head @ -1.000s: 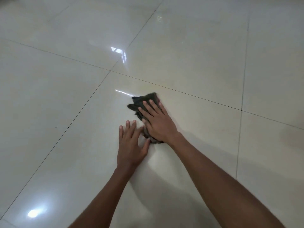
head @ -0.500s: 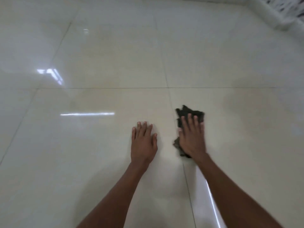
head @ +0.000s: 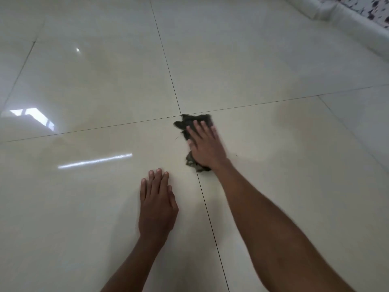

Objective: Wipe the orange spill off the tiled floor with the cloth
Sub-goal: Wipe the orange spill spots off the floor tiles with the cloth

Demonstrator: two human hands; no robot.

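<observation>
A dark, crumpled cloth (head: 189, 123) lies on the glossy cream tiled floor (head: 105, 207), right at the crossing of two grout lines. My right hand (head: 206, 148) presses flat on top of it, fingers spread, hiding most of the cloth. My left hand (head: 156, 207) rests palm-down on the bare tile, nearer to me and to the left, holding nothing. No orange spill shows; a faint tan smear (head: 294, 121) tints the tile right of the cloth.
A white raised ledge (head: 357, 28) runs along the far right, with a speckled surface (head: 374, 7) behind it. Bright light reflections (head: 94, 161) sit on the tiles to the left. Dark grout lines (head: 164, 53) divide the floor.
My right hand has slid the cloth forward to the grout crossing, farther from my left hand. The view has swung, so the ledge at right shows more.
</observation>
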